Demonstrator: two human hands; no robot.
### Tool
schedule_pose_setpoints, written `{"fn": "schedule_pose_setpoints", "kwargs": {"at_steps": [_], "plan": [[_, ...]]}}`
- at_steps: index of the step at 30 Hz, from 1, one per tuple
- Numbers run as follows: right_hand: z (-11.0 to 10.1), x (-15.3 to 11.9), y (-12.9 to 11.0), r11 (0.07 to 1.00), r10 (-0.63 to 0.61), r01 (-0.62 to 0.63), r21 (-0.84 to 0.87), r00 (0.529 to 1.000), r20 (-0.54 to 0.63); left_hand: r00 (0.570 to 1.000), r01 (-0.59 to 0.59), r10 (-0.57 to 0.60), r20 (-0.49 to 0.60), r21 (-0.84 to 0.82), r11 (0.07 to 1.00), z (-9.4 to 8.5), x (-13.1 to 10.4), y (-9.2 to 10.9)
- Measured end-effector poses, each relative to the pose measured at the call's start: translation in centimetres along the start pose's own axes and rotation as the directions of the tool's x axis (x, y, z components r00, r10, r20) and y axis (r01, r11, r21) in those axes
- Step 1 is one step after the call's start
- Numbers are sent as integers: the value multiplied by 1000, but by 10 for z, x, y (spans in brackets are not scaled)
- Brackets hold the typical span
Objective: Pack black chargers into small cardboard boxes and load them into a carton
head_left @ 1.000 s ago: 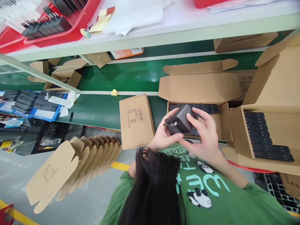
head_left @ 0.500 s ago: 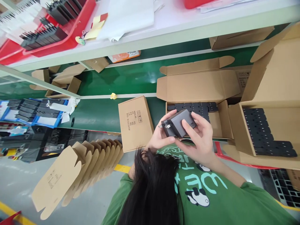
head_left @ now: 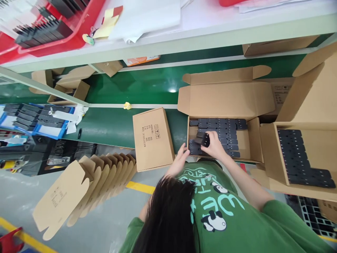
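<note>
My right hand is closed around a black plug-in power adapter. It holds the adapter, slightly tilted, over the left part of an open cardboard box. Rows of similar black adapters lie in that box, and bare cardboard shows at its right side. Beside the box's near left corner is my left hand, fingers stretched out and nothing in it; whether it touches the wall I cannot tell.
A closed carton lies left of the open box. Another open box with adapters stands at the right. Folded cartons line up at lower left. A shelf edge crosses above, bearing a red tray of adapters.
The adapter was held between both hands above the box's near edge. My right hand has lowered it into the box area; my left hand has let go and moved down-left.
</note>
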State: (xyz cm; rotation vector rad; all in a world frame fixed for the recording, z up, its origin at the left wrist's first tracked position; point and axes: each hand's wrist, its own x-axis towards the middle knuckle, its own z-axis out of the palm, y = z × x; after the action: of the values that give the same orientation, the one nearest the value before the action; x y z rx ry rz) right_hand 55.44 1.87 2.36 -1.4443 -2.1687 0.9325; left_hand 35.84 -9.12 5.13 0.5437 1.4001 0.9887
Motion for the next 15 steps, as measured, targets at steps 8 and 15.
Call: {"fn": "schedule_pose_setpoints", "kwargs": {"at_steps": [8, 15], "plan": [[20, 83, 14, 858, -188, 338, -388, 908, 375, 860, -113, 59, -507, -76, 991, -117, -54, -8], [21, 95, 13, 818, -111, 399, -414, 816, 567, 509, 72, 54, -859, 106, 992, -211, -73, -46]]}}
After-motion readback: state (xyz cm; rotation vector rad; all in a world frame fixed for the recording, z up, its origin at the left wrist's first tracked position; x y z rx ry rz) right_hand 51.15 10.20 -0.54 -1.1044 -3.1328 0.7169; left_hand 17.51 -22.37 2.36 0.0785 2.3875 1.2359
